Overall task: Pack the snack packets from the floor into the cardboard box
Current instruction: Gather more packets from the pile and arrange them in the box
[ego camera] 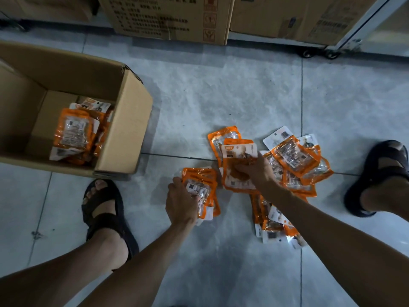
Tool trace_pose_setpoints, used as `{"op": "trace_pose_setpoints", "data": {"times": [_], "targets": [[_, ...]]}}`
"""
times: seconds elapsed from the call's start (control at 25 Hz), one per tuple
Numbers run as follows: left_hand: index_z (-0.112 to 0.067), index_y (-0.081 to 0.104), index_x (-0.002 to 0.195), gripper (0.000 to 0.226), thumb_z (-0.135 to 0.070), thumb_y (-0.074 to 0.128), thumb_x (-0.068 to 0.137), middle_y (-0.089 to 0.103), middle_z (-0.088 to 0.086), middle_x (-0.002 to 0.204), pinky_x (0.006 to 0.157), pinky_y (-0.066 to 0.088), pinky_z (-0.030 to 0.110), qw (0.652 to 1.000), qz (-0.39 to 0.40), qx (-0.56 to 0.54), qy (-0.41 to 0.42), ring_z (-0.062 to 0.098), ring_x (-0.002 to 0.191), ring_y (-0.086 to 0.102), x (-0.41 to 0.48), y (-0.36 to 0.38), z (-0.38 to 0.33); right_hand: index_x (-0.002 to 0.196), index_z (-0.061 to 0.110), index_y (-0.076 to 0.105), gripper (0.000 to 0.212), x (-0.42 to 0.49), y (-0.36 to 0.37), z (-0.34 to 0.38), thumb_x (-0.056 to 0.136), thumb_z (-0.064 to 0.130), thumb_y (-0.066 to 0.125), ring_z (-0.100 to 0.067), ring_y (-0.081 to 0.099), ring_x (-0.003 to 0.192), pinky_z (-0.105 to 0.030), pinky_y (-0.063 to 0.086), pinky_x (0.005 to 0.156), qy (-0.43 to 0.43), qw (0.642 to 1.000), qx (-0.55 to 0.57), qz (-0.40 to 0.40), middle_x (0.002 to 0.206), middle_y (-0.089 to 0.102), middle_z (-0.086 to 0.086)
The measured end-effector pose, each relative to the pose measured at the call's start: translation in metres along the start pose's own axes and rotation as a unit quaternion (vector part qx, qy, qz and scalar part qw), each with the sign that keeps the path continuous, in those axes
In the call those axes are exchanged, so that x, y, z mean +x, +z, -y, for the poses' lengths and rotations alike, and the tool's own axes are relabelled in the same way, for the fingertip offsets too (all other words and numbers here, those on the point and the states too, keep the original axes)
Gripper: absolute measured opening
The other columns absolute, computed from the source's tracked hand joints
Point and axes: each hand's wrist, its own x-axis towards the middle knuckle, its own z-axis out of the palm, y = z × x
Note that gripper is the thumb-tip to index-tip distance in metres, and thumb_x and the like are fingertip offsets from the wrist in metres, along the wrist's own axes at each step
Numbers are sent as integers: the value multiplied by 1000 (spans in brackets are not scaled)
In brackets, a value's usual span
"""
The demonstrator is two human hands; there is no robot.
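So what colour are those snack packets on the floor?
Orange with white ends, seen clearly in the head view: snack packets.

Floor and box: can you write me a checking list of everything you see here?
Surface: grey tiled floor.
Job's things: open cardboard box with some snack packets inside; many packets on floor.
Clutter: nothing seen.
Grippers: left hand grips a small stack; right hand grasps one packet.
Cables: dark cable at far left, unclear.
Surroundings: printed cartons, sandalled feet.
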Motion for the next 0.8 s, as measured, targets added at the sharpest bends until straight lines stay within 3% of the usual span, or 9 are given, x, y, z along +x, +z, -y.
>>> {"op": "trace_pose_setpoints", "data": {"times": [0.08, 0.16, 0.28, 0.44, 0.64, 0.8], "targets": [[-16, 41, 128, 67, -43, 76, 78, 59, 10, 122, 84, 58, 42, 1000, 3, 0, -7, 28, 107, 64, 0, 1, -3, 99, 23, 67, 31, -5, -14, -8, 73, 10, 78, -23, 73, 88, -40, 61, 74, 13, 999, 50, -10, 95, 76, -4], [-16, 42, 124, 72, -47, 80, 72, 61, 10, 120, 85, 57, 43, 1000, 5, 9, -17, 28, 105, 66, 3, 2, -6, 91, 23, 69, 26, -10, -22, -15, 73, 6, 77, -21, 75, 82, -33, 62, 67, 22, 996, 82, 3, 89, 77, -4], [-14, 48, 119, 73, -50, 83, 67, 63, 9, 118, 87, 55, 40, 999, 6, 36, -21, 28, 104, 66, 8, 2, -7, 97, 16, 71, 25, -15, -25, -23, 74, 6, 77, -22, 76, 82, -40, 62, 75, 41, 993, 103, 29, 91, 78, -6], [-13, 57, 114, 62, -54, 77, 72, 64, 9, 115, 87, 49, 38, 995, -14, 88, 38, 27, 105, 64, 5, 3, -5, 107, 6, 70, 33, -19, -23, -27, 75, 7, 78, -32, 74, 89, -50, 58, 83, 73, 984, 151, 62, 98, 76, -14], [-15, 56, 111, 55, -44, 80, 71, 73, 5, 107, 80, 54, 37, 997, 66, -25, 44, 29, 99, 70, 5, 0, -5, 110, 3, 66, 30, -30, -19, -21, 81, 4, 72, -28, 75, 86, -32, 60, 65, 48, 979, 166, 110, 98, 76, -15], [-15, 69, 101, 35, -24, 84, 71, 77, 5, 98, 85, 58, 40, 971, 122, -204, -3, 27, 93, 73, 18, -30, -8, 112, -1, 60, 22, -39, -24, 0, 91, 3, 60, -23, 75, 76, -30, 59, 61, 57, 963, 214, 153, 85, 77, -9]]}}
